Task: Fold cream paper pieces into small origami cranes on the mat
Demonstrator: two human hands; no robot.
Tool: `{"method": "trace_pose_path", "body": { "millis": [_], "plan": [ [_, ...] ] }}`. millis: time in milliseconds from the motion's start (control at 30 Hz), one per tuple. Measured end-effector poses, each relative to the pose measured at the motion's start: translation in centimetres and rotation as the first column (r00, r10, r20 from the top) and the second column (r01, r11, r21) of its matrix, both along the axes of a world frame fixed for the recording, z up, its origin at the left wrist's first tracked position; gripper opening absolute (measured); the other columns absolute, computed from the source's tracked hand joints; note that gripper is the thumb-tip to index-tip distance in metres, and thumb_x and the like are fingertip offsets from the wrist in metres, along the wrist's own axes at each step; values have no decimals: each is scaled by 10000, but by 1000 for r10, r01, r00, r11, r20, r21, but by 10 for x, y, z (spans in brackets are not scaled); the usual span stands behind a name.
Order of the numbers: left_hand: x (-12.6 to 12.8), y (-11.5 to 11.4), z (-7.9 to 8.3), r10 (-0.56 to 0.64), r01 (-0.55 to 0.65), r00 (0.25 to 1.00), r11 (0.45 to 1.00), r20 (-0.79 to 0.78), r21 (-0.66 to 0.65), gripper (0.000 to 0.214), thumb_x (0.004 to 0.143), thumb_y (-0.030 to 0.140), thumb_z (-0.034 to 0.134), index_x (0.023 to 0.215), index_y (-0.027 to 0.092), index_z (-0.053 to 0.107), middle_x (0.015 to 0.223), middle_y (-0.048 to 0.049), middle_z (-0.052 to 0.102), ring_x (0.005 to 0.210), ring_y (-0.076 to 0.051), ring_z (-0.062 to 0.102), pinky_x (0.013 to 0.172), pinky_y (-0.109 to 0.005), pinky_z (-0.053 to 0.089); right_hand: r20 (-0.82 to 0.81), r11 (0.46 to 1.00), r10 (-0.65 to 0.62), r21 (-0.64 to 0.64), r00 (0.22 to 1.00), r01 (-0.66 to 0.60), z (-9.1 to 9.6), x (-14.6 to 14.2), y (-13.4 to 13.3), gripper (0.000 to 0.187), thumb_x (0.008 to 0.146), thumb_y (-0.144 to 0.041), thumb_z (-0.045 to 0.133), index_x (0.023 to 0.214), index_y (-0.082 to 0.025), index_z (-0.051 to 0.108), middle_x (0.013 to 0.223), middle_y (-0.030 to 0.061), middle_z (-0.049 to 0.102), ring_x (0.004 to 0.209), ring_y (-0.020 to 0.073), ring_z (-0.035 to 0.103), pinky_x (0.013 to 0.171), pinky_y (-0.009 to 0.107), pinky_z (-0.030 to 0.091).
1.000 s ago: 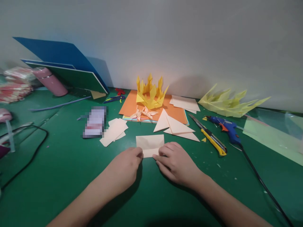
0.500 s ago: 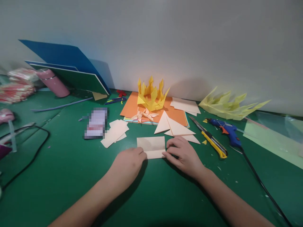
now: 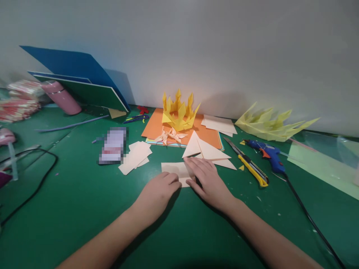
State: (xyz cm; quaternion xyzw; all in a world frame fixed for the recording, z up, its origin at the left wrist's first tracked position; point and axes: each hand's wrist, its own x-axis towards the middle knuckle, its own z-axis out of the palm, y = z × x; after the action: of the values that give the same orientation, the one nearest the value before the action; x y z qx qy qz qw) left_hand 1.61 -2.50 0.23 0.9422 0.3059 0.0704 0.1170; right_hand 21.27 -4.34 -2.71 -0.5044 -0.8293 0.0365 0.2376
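A pale peach sheet of paper (image 3: 183,169) with a crease across it lies flat before me. My left hand (image 3: 159,188) rests on its lower left part, fingers curled together at the near edge and covering that corner. Over the right end lies my right hand (image 3: 209,181), its fingers stretched forward and the thumb apart, touching the near edge. Just beyond are folded peach paper triangles (image 3: 206,147). To the left, several loose peach paper pieces (image 3: 136,155) overlap one another.
A yellow paper crown (image 3: 181,118) and small folded peach paper shapes (image 3: 169,136) sit on orange paper (image 3: 151,125). At right are a yellow utility knife (image 3: 252,170), a blue glue gun (image 3: 269,153) and a pale yellow crown (image 3: 275,127). A phone (image 3: 113,145) and pink bottle (image 3: 61,98) are left.
My right hand has moved left, from the paper's right edge to on top of it, with fingers straighter. The left hand has slid slightly right along the near edge.
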Motion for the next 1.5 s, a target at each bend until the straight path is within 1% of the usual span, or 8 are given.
{"method": "trace_pose_path", "body": {
  "millis": [100,267,433,633,833,1067,1233,1500],
  "plan": [
    [-2,1,2,-39,39,999,999,-26,-20,253,864,30,421,948,121,641,911,-82,627,871,-199,559,764,-327,491,-31,999,-24,43,999,25,2,0,-1,438,904,-267,450,1318,-128,423,1194,162,569,1118,282,487,942,484,374],
    [-4,1,4,-82,81,996,996,-18,-25,268,881,52,393,951,114,644,929,-93,632,882,-208,552,760,-339,491,-123,992,-25,117,992,40,2,0,-1,302,908,-234,454,1186,-161,548,977,114,612,928,242,546,821,417,443],
    [-2,0,3,-113,115,992,993,51,-36,287,902,69,368,895,113,651,900,-89,632,881,-193,554,783,-332,481,-212,994,-35,97,977,56,0,-3,1,316,881,-157,468,1185,-130,551,893,104,589,856,224,549,750,371,478],
    [-5,3,-1,-138,142,983,990,118,-26,273,902,78,382,903,125,651,958,-92,633,914,-195,559,775,-332,484,-298,999,18,48,954,-4,0,-4,1,253,889,-149,465,1106,-132,594,758,62,596,724,188,563,659,317,493],
    [-5,5,-6,-126,133,979,990,163,-36,237,893,76,420,914,133,649,953,-74,655,888,-181,565,781,-315,479,-292,1000,13,28,956,-5,-1,-4,0,237,872,-124,463,1042,-146,626,793,77,609,757,193,577,666,315,494],
    [-4,2,-6,-57,57,996,998,63,-1,175,860,77,474,883,116,643,923,-77,648,839,-193,572,745,-317,483,-254,996,33,90,967,-10,3,-4,-2,201,884,-213,509,998,-143,658,827,90,635,765,200,580,668,325,485],
    [-3,1,-6,-56,57,997,998,49,-11,194,849,46,469,896,119,642,930,-74,647,837,-188,574,729,-303,484,-266,985,9,168,964,38,3,-4,-1,183,890,-171,513,960,-136,678,782,76,639,734,177,560,650,288,458],
    [-1,-2,-4,-51,44,997,992,55,122,174,861,77,472,822,124,634,825,-58,608,782,-182,529,689,-302,463,-61,970,141,206,988,-125,2,-1,-2,209,917,-190,469,927,-152,675,788,71,640,690,175,495,616,286,397]
  ]
}}
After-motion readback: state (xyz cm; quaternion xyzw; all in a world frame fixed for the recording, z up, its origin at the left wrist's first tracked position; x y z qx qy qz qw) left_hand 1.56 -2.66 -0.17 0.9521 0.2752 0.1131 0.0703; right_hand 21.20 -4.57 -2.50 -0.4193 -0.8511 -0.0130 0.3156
